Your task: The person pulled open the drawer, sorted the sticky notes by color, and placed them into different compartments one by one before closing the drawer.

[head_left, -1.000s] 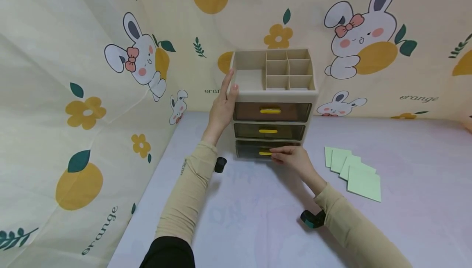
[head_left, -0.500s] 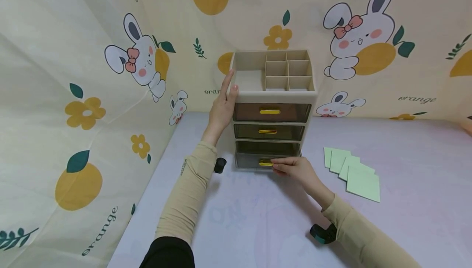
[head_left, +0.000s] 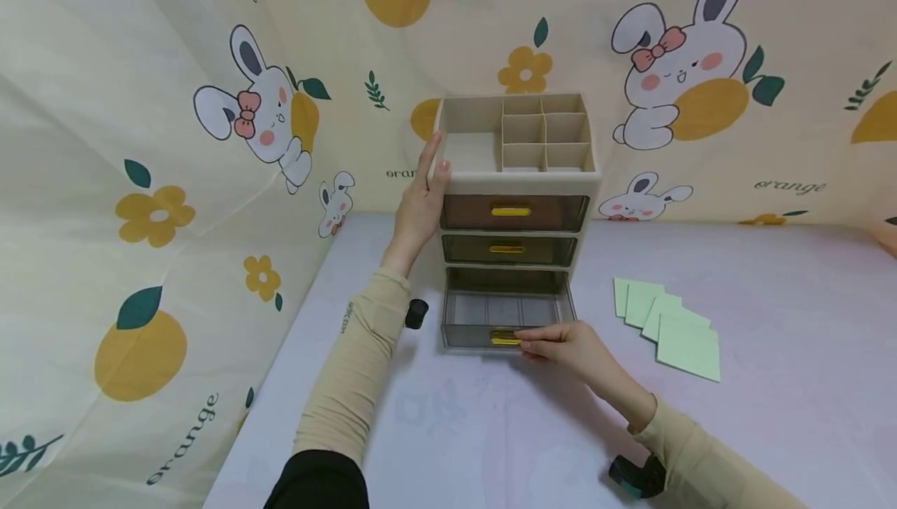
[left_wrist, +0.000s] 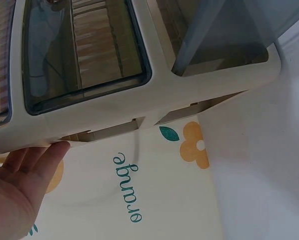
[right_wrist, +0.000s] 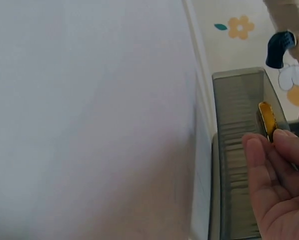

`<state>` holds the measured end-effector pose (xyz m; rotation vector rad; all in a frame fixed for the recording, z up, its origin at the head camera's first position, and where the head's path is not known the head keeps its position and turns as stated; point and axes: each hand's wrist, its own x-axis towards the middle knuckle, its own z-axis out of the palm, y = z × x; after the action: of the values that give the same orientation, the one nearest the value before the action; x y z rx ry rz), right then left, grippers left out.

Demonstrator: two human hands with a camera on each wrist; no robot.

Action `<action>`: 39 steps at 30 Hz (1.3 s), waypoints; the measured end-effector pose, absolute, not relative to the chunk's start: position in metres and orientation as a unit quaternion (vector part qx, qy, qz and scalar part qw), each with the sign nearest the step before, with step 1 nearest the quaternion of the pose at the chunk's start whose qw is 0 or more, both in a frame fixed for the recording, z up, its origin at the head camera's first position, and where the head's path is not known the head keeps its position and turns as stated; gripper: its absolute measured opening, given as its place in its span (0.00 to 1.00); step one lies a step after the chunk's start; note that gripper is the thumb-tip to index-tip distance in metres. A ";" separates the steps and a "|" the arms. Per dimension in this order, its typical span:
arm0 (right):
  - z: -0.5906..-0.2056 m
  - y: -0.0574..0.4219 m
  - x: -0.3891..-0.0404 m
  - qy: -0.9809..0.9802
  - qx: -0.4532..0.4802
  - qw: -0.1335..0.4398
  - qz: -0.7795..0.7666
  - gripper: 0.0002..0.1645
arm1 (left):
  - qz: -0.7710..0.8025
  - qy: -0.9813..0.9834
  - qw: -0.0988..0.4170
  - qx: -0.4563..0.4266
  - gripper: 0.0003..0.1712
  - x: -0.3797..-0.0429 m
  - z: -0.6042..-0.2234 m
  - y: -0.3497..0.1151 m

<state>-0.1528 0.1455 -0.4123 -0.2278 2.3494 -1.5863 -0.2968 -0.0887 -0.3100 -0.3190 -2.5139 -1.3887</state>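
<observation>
A cream desktop organizer (head_left: 522, 179) with smoky see-through drawers stands by the back wall. Its bottom drawer (head_left: 465, 335) is pulled out and looks empty inside; the two drawers above it are closed. My right hand (head_left: 585, 357) pinches the drawer's yellow handle (head_left: 501, 338) between thumb and fingertips, seen close up in the right wrist view, where the handle (right_wrist: 266, 116) juts from the drawer front. Against the organizer's upper left side rests my left hand (head_left: 418, 212), fingers extended; in the left wrist view its fingertips touch the cream side wall (left_wrist: 102, 112).
Several light green square cards (head_left: 687, 345) lie fanned out on the white table (head_left: 476, 431), right of the organizer. On top of the organizer are open compartments (head_left: 524, 129). A rabbit-and-orange patterned cloth (head_left: 420, 50) covers the wall behind and to the left.
The bottom drawer has slid out toward me from closed, my right hand moving with its handle. My left hand has stayed at the organizer's side.
</observation>
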 end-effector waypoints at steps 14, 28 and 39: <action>-0.413 0.147 -0.143 0.845 -0.139 0.135 -0.498 0.20 | -0.476 -0.861 0.135 -0.114 0.32 -0.296 -0.311 -0.090; -0.409 0.147 -0.144 0.840 -0.173 0.137 -0.496 0.20 | -0.477 -0.861 0.131 -0.114 0.30 -0.297 -0.313 -0.090; -0.388 0.169 -0.147 0.813 -0.113 0.132 -0.557 0.23 | -0.481 -0.858 0.135 -0.119 0.28 -0.299 -0.313 -0.089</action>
<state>-0.1471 0.1692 -0.3885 -0.3283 2.3587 -1.6155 -0.2987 -0.0885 -0.3135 -0.3450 -2.4850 -1.3942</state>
